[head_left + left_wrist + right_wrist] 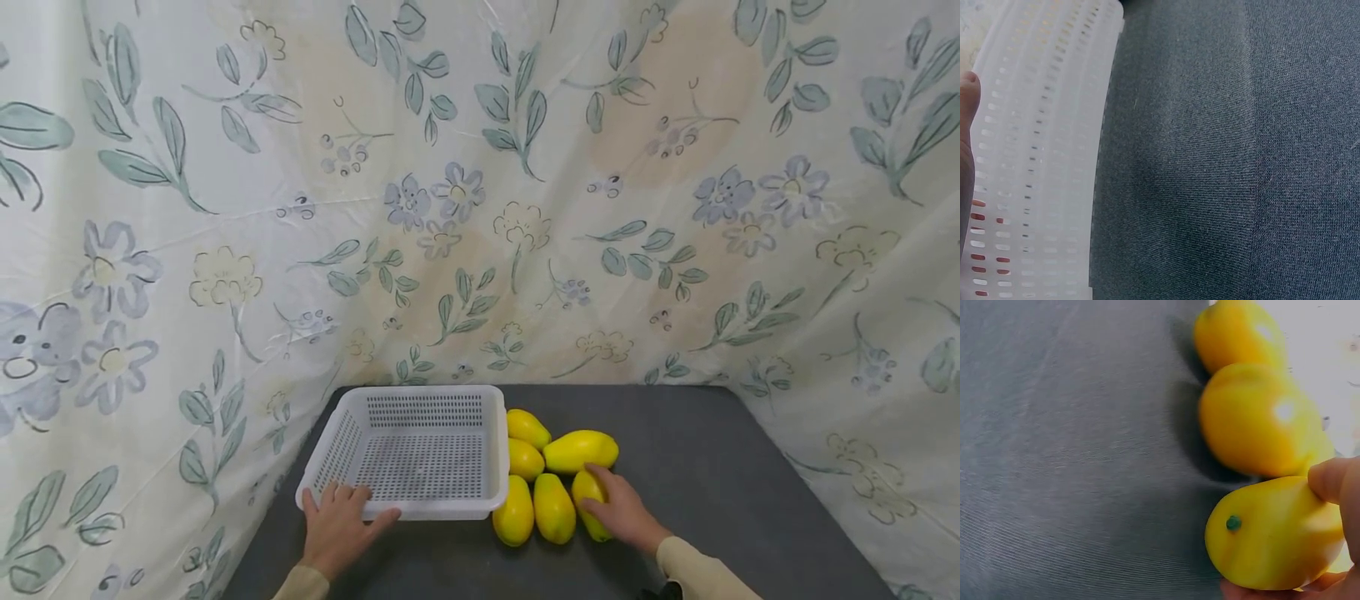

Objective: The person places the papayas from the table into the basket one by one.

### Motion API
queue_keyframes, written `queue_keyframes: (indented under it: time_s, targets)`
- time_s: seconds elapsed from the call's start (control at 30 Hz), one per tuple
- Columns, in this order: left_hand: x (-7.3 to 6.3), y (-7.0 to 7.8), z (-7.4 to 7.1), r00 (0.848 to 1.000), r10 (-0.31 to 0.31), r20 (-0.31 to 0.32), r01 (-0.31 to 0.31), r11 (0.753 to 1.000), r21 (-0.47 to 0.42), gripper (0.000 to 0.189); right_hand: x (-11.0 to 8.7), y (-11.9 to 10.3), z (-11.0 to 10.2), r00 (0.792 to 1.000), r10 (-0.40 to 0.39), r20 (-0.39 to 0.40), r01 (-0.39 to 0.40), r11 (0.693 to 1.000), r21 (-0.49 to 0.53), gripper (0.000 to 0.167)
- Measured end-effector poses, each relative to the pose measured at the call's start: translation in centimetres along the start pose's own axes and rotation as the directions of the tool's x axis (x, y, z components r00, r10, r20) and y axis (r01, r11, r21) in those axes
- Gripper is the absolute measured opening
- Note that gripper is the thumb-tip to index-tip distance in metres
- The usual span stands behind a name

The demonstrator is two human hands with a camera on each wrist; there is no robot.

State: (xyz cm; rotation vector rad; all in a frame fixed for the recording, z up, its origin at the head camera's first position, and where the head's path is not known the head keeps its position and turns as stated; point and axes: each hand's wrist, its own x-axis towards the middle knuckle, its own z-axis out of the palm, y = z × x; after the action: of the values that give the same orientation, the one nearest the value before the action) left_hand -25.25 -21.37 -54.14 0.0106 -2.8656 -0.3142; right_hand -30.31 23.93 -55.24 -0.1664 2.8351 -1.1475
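A white perforated plastic basket (420,510) stands on the left of the dark tabletop. My left hand (339,527) holds its near rim at the left corner, fingers over the edge; in the left wrist view some of them show through the slots of the wall (1054,156). My right hand (624,507) grips a yellow papaya (589,500), the rightmost of the near row. In the right wrist view this papaya (1266,531) shows a green stem end, with the thumb on one side and fingers underneath. Two papayas lie to its left, one papaya (554,508) nearest it.
Behind the near row lie a long papaya (581,451) and two papayas against the basket's right side, the farther papaya (528,428) partly hidden. Dark grey cloth (720,475) covers the table. A floral curtain (525,250) hangs behind and along both sides.
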Motion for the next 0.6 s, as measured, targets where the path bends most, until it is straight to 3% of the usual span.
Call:
queue_keyframes:
  time_s: [0.4,0.6]
  targets:
    - [0.1,-0.2,-0.1,0.999,0.016,-0.031,-0.015,1.000,0.026,0.072,1.3,-6.0,-8.5,0.997,-0.019,-0.072,0.021,1.000,0.016,0.066]
    - [0.0,-0.1,0.0,0.999,0.020,-0.030,-0.020,1.000,0.015,0.071,1.9,-7.7,-11.8,0.993,-0.015,-0.118,0.017,1.000,0.017,0.068]
